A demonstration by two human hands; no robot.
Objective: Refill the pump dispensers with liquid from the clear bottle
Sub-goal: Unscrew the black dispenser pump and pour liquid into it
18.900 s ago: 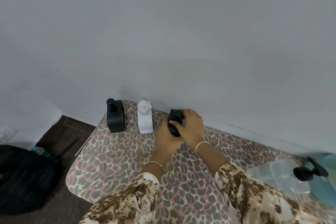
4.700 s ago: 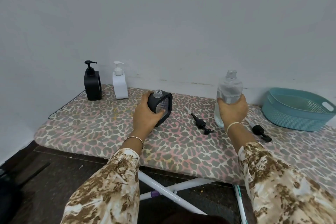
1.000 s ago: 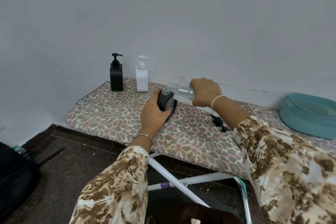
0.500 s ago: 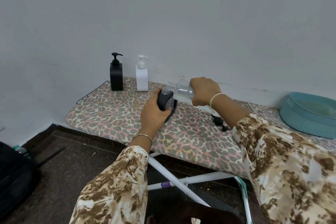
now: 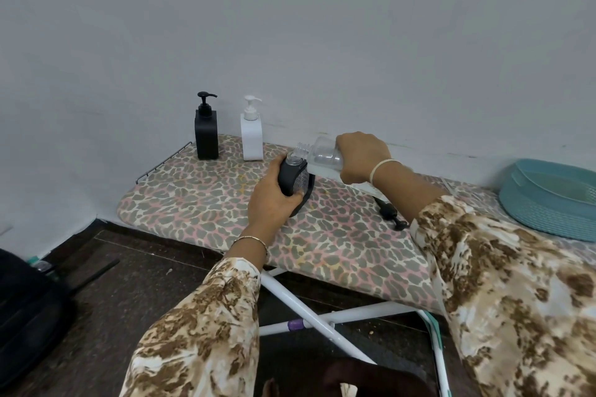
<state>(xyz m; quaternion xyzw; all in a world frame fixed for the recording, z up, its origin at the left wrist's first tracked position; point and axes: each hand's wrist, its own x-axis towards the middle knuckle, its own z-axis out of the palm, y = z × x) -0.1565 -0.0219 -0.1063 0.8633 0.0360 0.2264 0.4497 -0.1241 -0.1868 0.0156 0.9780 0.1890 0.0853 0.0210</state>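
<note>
Two hands are engaged, each holding one item over the leopard-print worktop (image 5: 193, 203).

1. The left hand (image 5: 274, 200) grips the dark dispenser (image 5: 295, 182), fingers and thumb curled round its body. The dispenser stands on the worktop with its mouth uncapped. This grip and position match the frame half a second earlier.

2. The right hand (image 5: 361, 158) is wrapped round the base end of the clear bottle (image 5: 322, 156). The bottle lies close to horizontal, with its open neck just above the dispenser's mouth. Liquid sits along its lower side (whether any is passing into the dispenser cannot be told). Some five seconds earlier the bottle stood upright on the worktop, well apart from the dispenser; it has since been tipped and brought across to it. Over the last second its tilt has barely altered.

3. A loose pump head (image 5: 388, 213) lies on the worktop just beside the right forearm, as before.

4. The black pump dispenser (image 5: 206, 134) and the white pump dispenser (image 5: 252, 135) stand upright side by side at the far left end against the wall, pumps fitted, unmoved.

5. A teal basket (image 5: 548, 196) rests at the right end. A black bag (image 5: 22, 306) lies on the floor at left.
</note>
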